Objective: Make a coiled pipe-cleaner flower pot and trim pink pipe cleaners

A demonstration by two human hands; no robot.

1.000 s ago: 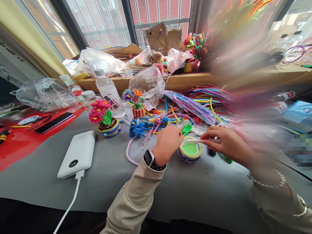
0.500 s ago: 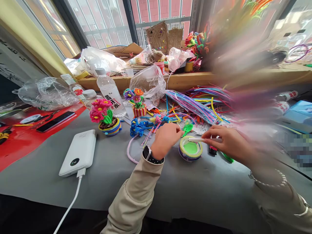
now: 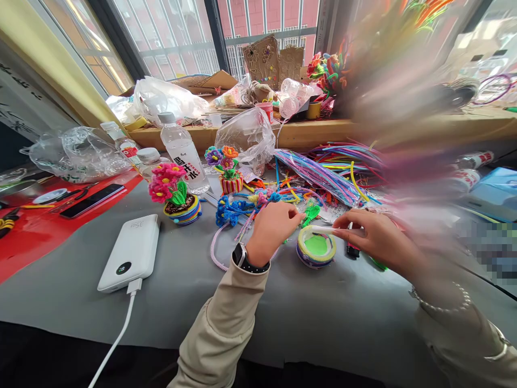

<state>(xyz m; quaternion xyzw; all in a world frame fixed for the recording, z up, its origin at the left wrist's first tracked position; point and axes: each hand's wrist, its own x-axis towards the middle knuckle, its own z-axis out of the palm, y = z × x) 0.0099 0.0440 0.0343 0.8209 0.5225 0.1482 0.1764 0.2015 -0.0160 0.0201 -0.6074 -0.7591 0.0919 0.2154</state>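
Yellow-rimmed, colour-wrapped pot [image 3: 315, 262] with a green interior, right of centre in the frame, on a grey table cover [image 3: 323, 328]. Over its far rim, a white stick-like tool [image 3: 328, 230]; contact with the rim unclear. At the tool's right end, the right hand [image 3: 374, 237], thumb and fingers closed on it in a pinch. Near the pot's upper left, apart from it, the left hand [image 3: 274, 229], fingers curled down; gap between fingertips, and anything within, impossible to tell. Just beside those fingertips, a bright green leaf-shaped piece [image 3: 311, 213]. Below the right hand, a small red-and-black object [image 3: 353, 250]. Farther out, upper right of centre, a bundle of coloured pipe cleaners [image 3: 319, 175]; left of centre, blue flowers [image 3: 230, 211], a striped flower pot [image 3: 231, 186] and a pink-flowered pot [image 3: 181, 216]. Lower left, a white power bank [image 3: 131, 250] with plugged-in cable [image 3: 121, 328].
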